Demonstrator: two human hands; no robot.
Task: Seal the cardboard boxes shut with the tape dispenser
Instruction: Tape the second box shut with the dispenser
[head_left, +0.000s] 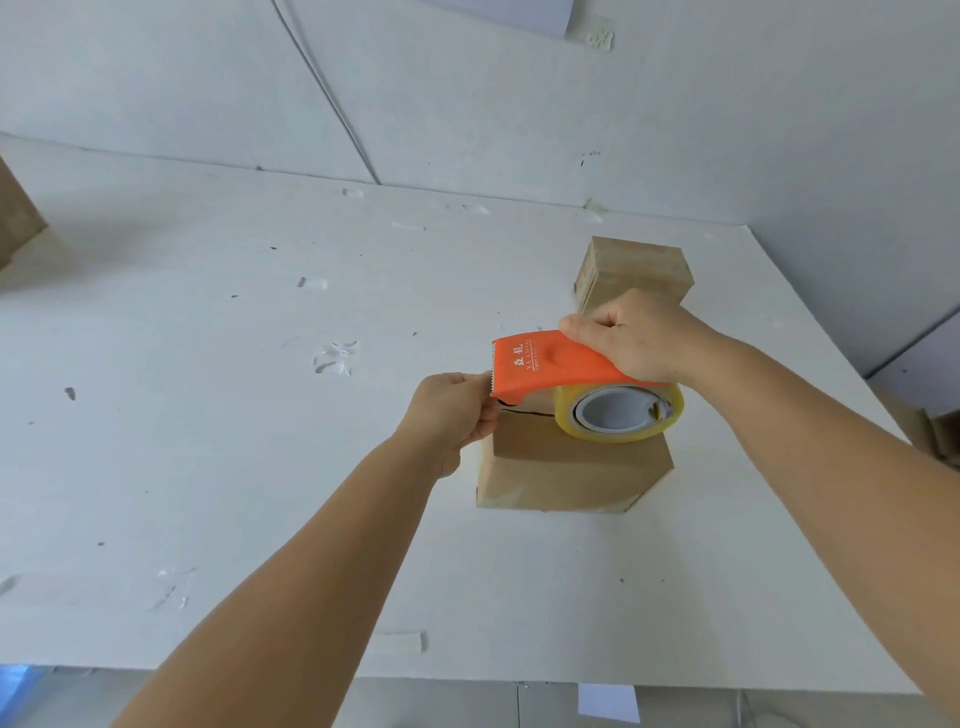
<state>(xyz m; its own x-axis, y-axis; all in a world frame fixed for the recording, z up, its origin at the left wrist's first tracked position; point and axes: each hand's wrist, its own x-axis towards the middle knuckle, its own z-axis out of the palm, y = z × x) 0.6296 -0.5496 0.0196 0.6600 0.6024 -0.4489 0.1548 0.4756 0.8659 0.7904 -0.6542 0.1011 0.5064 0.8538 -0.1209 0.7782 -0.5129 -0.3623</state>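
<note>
The right hand (639, 338) grasps the orange tape dispenser (550, 371) over the near cardboard box (561, 467). The left hand (452, 410), at the dispenser's 9 o'clock, pinches at its blade end (tape itself indiscernible).

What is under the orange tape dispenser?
A cardboard box sits under the tape dispenser, its top seam partly showing. The tape roll and both hands cover most of the top, so any tape there is hidden.

Near box (566, 467): matt brown cardboard. Far box (631, 270): cardboard with a glossy tape sheen. Dispenser (550, 369): smooth orange plastic. Tape roll (563, 410): glossy, clear yellowish. Table (208, 415): matt white, scuffed.
</note>
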